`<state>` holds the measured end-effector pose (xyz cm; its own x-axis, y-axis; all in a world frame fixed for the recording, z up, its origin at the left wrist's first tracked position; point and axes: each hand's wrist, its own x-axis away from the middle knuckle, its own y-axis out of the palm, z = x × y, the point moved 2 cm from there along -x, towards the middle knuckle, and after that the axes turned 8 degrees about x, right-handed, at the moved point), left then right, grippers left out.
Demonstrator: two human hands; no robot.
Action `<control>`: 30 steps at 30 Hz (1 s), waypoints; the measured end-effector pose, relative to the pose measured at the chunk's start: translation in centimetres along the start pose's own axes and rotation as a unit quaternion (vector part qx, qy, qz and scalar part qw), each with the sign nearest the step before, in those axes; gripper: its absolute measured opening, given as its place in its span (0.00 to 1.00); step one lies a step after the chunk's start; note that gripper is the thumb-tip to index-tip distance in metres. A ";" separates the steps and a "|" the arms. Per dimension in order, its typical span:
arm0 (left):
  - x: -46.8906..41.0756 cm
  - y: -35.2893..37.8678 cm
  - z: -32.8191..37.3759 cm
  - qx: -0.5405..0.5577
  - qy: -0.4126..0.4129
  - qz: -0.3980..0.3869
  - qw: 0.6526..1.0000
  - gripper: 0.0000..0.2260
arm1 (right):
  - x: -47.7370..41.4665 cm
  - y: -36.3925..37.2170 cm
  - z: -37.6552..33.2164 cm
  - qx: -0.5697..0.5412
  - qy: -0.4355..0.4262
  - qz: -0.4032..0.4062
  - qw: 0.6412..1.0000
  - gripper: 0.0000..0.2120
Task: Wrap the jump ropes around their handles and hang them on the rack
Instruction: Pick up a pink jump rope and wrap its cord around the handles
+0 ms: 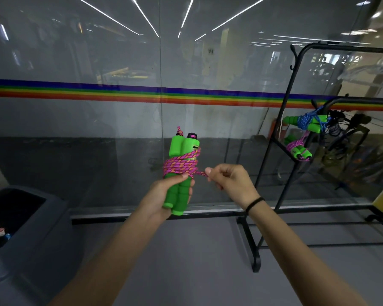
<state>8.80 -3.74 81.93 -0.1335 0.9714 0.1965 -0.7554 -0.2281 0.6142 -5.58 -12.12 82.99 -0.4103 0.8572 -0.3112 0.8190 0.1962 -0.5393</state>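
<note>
At 8 o'clock stands a grey bin [20, 228], its contents too dim to name. At centre, the left hand [161, 195] grips the lower half of two green handles [181, 149] held upright side by side, fingers curled round them; pink rope [181, 165] coils their middle. Just toward 3 o'clock of them, the right hand [230, 182] pinches the short rope end. To finish well, this end probably wants tucking under a tight coil, tension maintained. At 3 o'clock, the black rack [272, 140] carries a blue-wrapped bundle [307, 121] and a pink-wrapped bundle [296, 149]; its right side is cut off, and how they hang is unclear.
</note>
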 end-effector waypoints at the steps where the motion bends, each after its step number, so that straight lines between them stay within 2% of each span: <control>1: 0.2 -0.1 0.2 0.007 -0.012 -0.007 1.000 0.04 | 0.5 -0.5 -0.5 0.031 -0.014 0.018 0.999 0.14; 4: 0.6 -0.4 0.3 -0.003 -0.016 -0.023 1.000 0.07 | 2.0 -1.9 -1.7 0.075 -0.045 0.057 0.995 0.14; 6: 0.8 -0.4 0.2 -0.002 -0.009 -0.033 0.999 0.04 | 2.7 -2.7 -2.3 0.089 -0.067 0.069 0.991 0.13; 9: 1.3 0.3 0.1 -0.009 0.025 -0.044 0.999 0.07 | 3.5 -3.4 -3.2 0.120 -0.107 0.096 0.982 0.13; 14: 2.5 2.6 0.2 -0.075 0.096 -0.059 0.991 0.11 | 5.1 -3.9 -5.6 0.196 -0.221 0.201 0.934 0.09; 18: 3.0 4.1 0.0 -0.067 0.112 -0.075 0.989 0.07 | 6.0 -3.5 -6.8 0.166 -0.249 0.264 0.917 0.05; 21: 3.4 4.6 0.0 -0.067 0.113 -0.079 0.988 0.09 | 6.3 -3.1 -6.8 0.139 -0.272 0.237 0.922 0.05; 24: 3.5 4.6 -0.1 -0.065 0.112 -0.082 0.988 0.05 | 6.3 -3.0 -6.4 0.117 -0.290 0.205 0.927 0.07; 28: 3.6 4.5 -0.3 -0.061 0.100 -0.078 0.990 0.07 | 6.1 -3.1 -6.4 0.102 -0.307 0.208 0.923 0.07; 30: 3.6 4.5 -0.3 -0.064 0.096 -0.076 0.990 0.04 | 6.0 -3.2 -6.5 0.105 -0.314 0.197 0.923 0.07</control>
<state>4.70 -1.23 85.19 -0.1234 0.9912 -0.0474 -0.8497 -0.0809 0.5210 -8.04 -4.51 87.88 -0.3036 0.3853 -0.8714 0.8849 -0.2250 -0.4078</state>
